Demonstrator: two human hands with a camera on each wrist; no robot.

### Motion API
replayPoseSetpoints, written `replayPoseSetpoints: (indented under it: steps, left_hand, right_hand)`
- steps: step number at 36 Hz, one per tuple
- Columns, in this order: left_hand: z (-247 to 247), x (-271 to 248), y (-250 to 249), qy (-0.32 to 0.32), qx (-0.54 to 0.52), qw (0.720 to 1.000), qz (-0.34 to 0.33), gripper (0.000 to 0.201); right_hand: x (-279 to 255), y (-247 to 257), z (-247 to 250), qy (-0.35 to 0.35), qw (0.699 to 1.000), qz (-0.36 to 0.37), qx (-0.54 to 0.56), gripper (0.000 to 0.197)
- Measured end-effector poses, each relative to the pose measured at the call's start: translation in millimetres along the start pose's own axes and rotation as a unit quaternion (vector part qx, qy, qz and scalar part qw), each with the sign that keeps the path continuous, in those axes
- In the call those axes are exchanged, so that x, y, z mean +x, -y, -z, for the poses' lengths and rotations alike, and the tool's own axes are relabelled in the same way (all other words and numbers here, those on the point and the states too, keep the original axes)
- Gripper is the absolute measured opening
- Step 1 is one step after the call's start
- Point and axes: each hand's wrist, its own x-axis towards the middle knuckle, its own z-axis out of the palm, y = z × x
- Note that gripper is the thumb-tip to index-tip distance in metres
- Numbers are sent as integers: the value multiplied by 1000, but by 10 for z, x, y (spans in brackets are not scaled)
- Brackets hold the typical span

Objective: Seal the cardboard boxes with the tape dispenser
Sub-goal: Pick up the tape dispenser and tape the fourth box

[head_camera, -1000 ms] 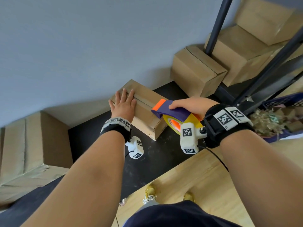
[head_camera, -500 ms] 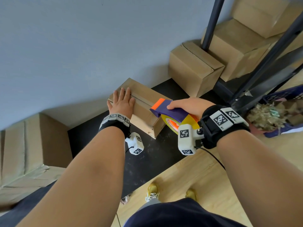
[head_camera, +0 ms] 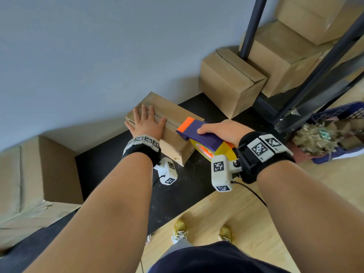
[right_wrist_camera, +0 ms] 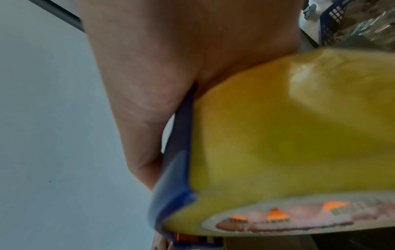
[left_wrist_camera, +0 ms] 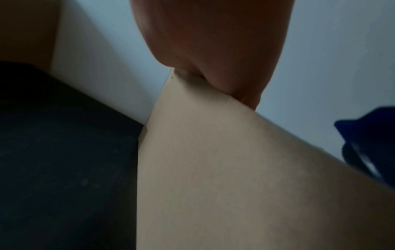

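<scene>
A small cardboard box (head_camera: 173,117) lies on a black mat against the grey wall, its top seam running along its length. My left hand (head_camera: 146,122) presses flat on the box's left end, fingers straight; the left wrist view shows the palm (left_wrist_camera: 213,42) on the box's edge (left_wrist_camera: 213,169). My right hand (head_camera: 220,130) grips the purple and orange tape dispenser (head_camera: 199,133) with its yellow tape roll (head_camera: 220,149) at the box's right end. The right wrist view is filled by the roll (right_wrist_camera: 288,135) and the dispenser's blue frame (right_wrist_camera: 177,160).
More cardboard boxes (head_camera: 230,79) are stacked at the right behind a black metal frame (head_camera: 250,26). A large box (head_camera: 29,174) stands at the left. A blue crate (head_camera: 338,115) with paper filling is at the far right. My shoes (head_camera: 180,229) stand on the wooden floor.
The dispenser has edged slightly along the box's right end. The left hand stays flat on the box top.
</scene>
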Motion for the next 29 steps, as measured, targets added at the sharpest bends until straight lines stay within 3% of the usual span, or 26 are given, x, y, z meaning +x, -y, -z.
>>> replayPoseSetpoints:
  steps: [7, 9, 13, 29]
  left_hand:
    - [-1, -90, -116, -43, 29, 999, -13, 61]
    - [14, -114, -203, -53, 13, 997, -54, 55]
    - [-34, -146, -353, -5, 3, 992, -127, 49]
    - [-71, -106, -368, 6, 26, 992, -122, 50]
  right_hand:
    - [5, -21, 15, 1, 1000, 13, -20, 50]
    - [14, -37, 17, 2, 999, 18, -30, 50]
    - [22, -102, 16, 11, 999, 20, -43, 62]
    - [-80, -673, 313, 77, 997, -6, 7, 59]
